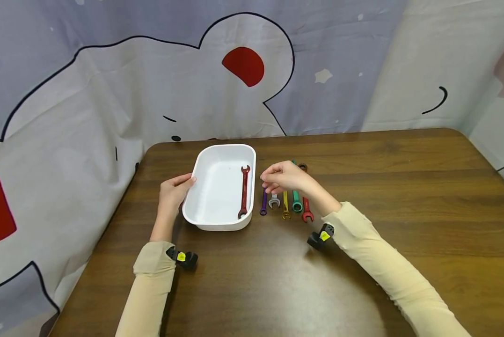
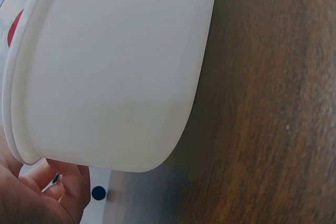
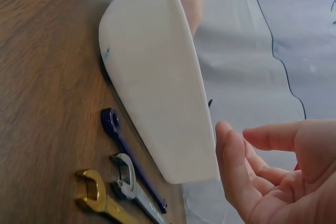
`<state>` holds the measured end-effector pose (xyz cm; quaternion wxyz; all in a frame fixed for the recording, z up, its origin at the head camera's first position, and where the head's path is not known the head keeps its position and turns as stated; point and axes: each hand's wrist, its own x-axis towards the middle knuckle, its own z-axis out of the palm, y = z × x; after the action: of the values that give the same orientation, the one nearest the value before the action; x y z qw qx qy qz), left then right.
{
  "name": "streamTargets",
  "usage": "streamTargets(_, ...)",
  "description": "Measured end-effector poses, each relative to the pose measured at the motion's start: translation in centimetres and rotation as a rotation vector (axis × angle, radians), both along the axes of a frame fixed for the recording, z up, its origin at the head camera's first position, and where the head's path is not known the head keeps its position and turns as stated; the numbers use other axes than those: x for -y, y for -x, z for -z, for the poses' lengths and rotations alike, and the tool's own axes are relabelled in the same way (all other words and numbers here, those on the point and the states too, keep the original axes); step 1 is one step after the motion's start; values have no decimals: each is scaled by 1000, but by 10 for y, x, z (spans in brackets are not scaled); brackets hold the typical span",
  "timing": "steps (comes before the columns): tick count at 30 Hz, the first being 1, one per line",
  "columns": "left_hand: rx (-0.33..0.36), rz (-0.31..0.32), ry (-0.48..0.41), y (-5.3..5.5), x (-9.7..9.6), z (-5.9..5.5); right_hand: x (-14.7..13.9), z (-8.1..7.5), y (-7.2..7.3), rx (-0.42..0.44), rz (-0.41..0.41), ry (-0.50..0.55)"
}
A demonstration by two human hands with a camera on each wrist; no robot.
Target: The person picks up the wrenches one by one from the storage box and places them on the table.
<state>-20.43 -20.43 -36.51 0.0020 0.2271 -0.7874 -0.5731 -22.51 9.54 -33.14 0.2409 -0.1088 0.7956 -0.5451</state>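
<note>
A white plastic tub (image 1: 218, 225) sits on the table, with one dark red wrench (image 1: 244, 192) lying along its right side. My left hand (image 1: 175, 193) grips the tub's left rim, thumb on top and the other fingers below, partly hidden in the left wrist view. Just right of the tub hovers my right hand (image 1: 286, 177), its fingers loosely bent and holding nothing. Below it lies a row of wrenches: a purple one (image 1: 263, 201), a silver one (image 1: 274, 201), a gold one (image 1: 286, 206), a green one (image 1: 296, 202) and a red one (image 1: 306, 210). The hand covers their middle parts.
The brown wooden table (image 1: 386, 187) extends well to the right and toward me. Behind it and along its left side hangs a printed curtain (image 1: 159, 84). A copper-coloured ring end (image 1: 303, 167) shows beyond my right hand.
</note>
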Motion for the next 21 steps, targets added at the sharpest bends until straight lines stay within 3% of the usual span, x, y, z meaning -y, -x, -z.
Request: streamTargets(21, -5, 1, -9, 1, 0, 2, 26, -3, 7, -26, -4, -46)
